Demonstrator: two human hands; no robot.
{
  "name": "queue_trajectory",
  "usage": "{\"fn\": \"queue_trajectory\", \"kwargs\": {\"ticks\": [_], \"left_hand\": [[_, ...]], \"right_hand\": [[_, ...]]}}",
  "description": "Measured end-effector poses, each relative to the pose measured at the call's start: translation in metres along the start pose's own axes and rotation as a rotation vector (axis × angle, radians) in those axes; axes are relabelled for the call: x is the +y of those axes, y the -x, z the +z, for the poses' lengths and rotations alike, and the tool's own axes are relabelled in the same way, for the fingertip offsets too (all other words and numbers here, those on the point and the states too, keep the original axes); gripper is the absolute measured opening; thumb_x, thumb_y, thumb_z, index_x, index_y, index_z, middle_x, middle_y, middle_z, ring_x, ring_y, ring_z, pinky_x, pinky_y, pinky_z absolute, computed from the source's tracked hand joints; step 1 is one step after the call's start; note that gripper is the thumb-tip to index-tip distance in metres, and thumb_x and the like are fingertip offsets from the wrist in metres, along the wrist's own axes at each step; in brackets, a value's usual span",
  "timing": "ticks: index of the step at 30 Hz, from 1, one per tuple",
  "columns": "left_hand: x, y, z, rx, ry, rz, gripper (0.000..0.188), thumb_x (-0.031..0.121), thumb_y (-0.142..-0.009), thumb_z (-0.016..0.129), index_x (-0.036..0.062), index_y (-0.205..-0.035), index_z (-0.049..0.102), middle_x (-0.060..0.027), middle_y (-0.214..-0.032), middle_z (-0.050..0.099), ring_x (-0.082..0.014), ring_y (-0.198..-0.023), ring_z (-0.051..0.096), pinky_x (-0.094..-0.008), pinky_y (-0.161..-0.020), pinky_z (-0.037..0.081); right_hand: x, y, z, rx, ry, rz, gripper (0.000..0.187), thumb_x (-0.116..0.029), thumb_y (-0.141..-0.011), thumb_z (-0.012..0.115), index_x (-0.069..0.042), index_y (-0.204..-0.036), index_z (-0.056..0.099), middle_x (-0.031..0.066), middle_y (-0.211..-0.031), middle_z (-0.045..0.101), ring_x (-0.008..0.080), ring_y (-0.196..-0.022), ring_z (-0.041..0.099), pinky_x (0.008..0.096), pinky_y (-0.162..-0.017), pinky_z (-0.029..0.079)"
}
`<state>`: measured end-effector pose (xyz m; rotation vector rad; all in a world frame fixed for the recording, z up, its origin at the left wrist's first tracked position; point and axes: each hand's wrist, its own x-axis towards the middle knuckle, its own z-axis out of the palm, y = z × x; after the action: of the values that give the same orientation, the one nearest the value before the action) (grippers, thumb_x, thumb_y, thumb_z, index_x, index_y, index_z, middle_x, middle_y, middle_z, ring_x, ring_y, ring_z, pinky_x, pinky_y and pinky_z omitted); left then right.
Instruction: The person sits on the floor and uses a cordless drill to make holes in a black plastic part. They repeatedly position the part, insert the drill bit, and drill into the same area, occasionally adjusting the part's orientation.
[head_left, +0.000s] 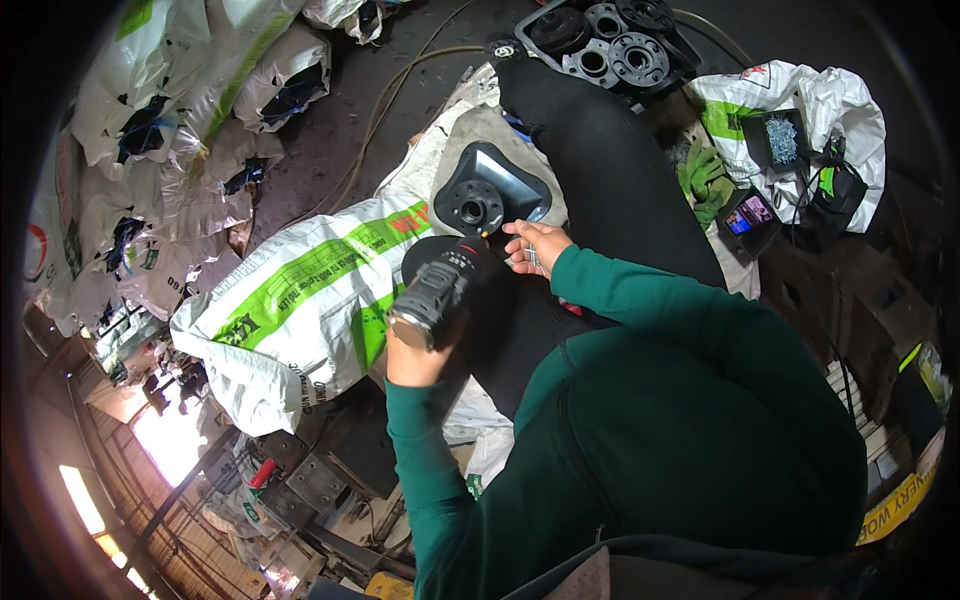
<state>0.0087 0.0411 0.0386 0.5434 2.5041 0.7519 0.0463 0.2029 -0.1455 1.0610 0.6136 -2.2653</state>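
Pan is resting over the white bag, against our right leg, which is probably steadying it. Left hand is gripping the drill, nose near the hub. Right hand is closing on small metal bits, likely for short reach. Leg is standing between us and gloves, parts box.

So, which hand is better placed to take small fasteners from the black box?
Probably the right hand: it is nearer to the black box, though it holds slim metal pieces. The left hand is farther and grips a power drill.
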Motion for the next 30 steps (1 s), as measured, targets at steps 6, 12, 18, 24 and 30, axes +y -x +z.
{"fn": "queue_trajectory", "kwargs": {"ticks": [6, 12, 18, 24, 30], "left_hand": [[-0.023, -0.026, 0.006, -0.021, -0.048, -0.145, 0.036, 0.015, -0.072, 0.072, 0.0055, -0.105, 0.061, -0.0127, -0.104, 0.063, -0.029, -0.096, 0.06, -0.0354, -0.083, 0.047], [-0.039, -0.048, 0.015, -0.109, -0.177, -0.031, 0.04, 0.013, -0.071, 0.072, 0.0053, -0.109, 0.06, -0.0116, -0.105, 0.064, -0.0254, -0.098, 0.061, -0.0344, -0.083, 0.047], [-0.035, -0.062, 0.009, -0.176, -0.142, -0.092, 0.036, 0.009, -0.071, 0.071, 0.0043, -0.105, 0.061, -0.0128, -0.104, 0.064, -0.0282, -0.096, 0.061, -0.0351, -0.082, 0.048], [-0.027, -0.07, 0.005, -0.28, -0.189, -0.297, 0.039, 0.007, -0.064, 0.071, -0.0008, -0.102, 0.06, -0.0155, -0.101, 0.064, -0.0288, -0.093, 0.062, -0.035, -0.08, 0.049], [-0.022, -0.076, 0.001, -0.334, -0.236, -0.362, 0.046, 0.009, -0.061, 0.073, -0.0028, -0.103, 0.057, -0.0179, -0.1, 0.061, -0.0302, -0.095, 0.06, -0.0364, -0.084, 0.047]], "right_hand": [[0.018, -0.039, 0.002, 0.086, 0.268, -0.086, 0.031, -0.024, -0.092, 0.051, -0.007, -0.118, 0.054, -0.0014, -0.072, 0.054, 0.0065, -0.052, 0.044, 0.022, -0.042, 0.038], [0.029, -0.057, 0.007, 0.215, 0.28, -0.228, 0.028, -0.028, -0.089, 0.057, -0.006, -0.106, 0.059, -0.0015, -0.066, 0.052, 0.0063, -0.05, 0.043, 0.0229, -0.042, 0.035], [0.034, -0.069, 0.008, 0.239, 0.421, -0.282, 0.022, -0.027, -0.089, 0.056, -0.005, -0.089, 0.062, -0.0012, -0.061, 0.051, 0.0072, -0.05, 0.044, 0.0245, -0.046, 0.036], [0.035, -0.069, 0.014, 0.259, 0.43, -0.356, 0.025, -0.026, -0.09, 0.055, -0.003, -0.082, 0.058, -0.0001, -0.06, 0.051, 0.0079, -0.05, 0.045, 0.0265, -0.048, 0.038], [0.035, -0.069, 0.014, 0.293, 0.501, -0.375, 0.024, -0.025, -0.091, 0.055, -0.003, -0.08, 0.056, 0.0014, -0.059, 0.052, 0.0088, -0.05, 0.046, 0.0269, -0.048, 0.037]]}}
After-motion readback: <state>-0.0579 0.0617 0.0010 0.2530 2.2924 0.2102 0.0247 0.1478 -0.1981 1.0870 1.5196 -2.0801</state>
